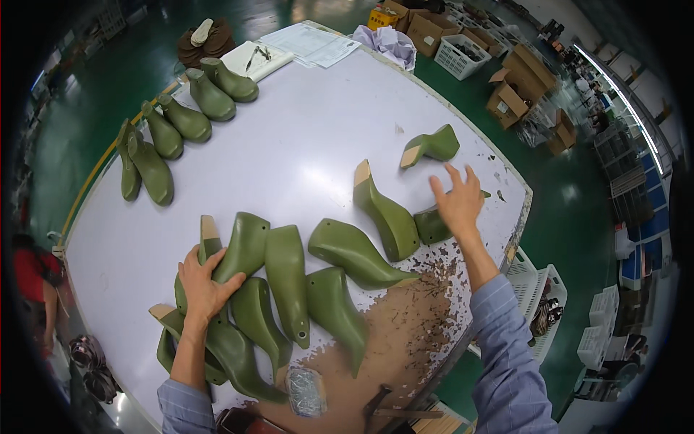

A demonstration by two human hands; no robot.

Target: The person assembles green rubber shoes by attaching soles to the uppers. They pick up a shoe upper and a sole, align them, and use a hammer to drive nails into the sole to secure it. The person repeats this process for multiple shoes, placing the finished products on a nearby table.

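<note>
Green shoe lasts lie in a loose group across the near half of the table. My left hand [204,288] rests with spread fingers over the left end of the group, beside an upright-toed last [249,242]; its palm hides part of the lasts beneath. At the right, my right hand [461,208] is over a short last [432,226], fingers apart and covering part of it; I cannot tell whether it touches. Next to it are a long last with a tan end [387,217] and, farther off, another tan-ended last [434,147].
Several lasts [210,98] stand in pairs along the far left edge. Papers [311,45] and a white pad [256,61] lie at the back. Near me are a clear-wrapped packet [306,392] and a hammer [405,413]. White crates [549,289] stand off the right edge. A person in red [30,271] is at left.
</note>
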